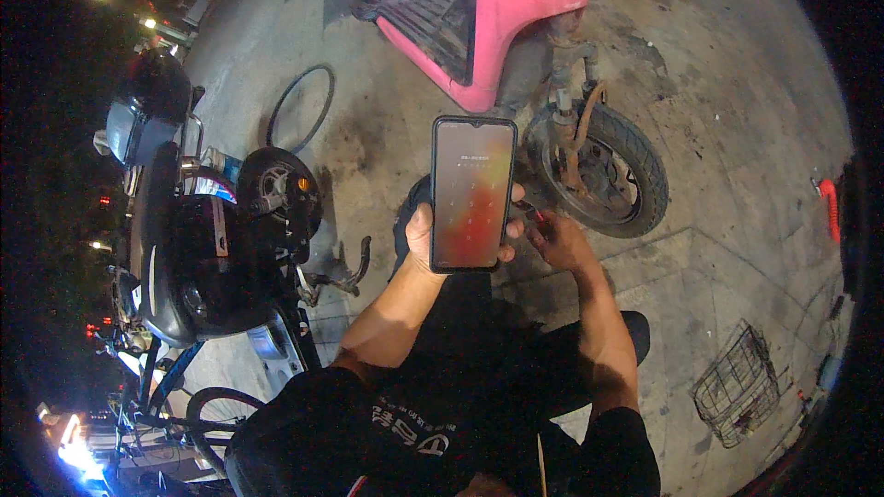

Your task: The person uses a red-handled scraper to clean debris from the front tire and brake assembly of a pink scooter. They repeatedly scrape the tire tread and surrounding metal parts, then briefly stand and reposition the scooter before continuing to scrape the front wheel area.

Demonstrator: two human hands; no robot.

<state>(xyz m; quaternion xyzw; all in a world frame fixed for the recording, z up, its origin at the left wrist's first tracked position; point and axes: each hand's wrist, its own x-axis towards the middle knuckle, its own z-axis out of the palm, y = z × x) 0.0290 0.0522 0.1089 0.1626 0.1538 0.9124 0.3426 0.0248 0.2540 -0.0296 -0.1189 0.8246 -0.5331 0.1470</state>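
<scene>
My left hand (419, 238) grips a smartphone (473, 197) in a dark case. The phone is upright in front of me, with my thumb on its left edge and fingertips around its right. A number pad shows on its lit screen. Behind and to the right, my right hand (563, 241) is closed around a small tool (530, 210) with metal and red parts; its kind is unclear. That hand is close to the front wheel (608, 172) of a pink electric scooter (497, 27). The phone hides part of the ground and my leg.
A black scooter (207, 255) stands at left, near a loose tyre (300, 107) on the concrete. Below it is a bicycle (221, 421). A wire basket (737, 386) lies at lower right, and a red coiled hose (831, 210) is at the far right.
</scene>
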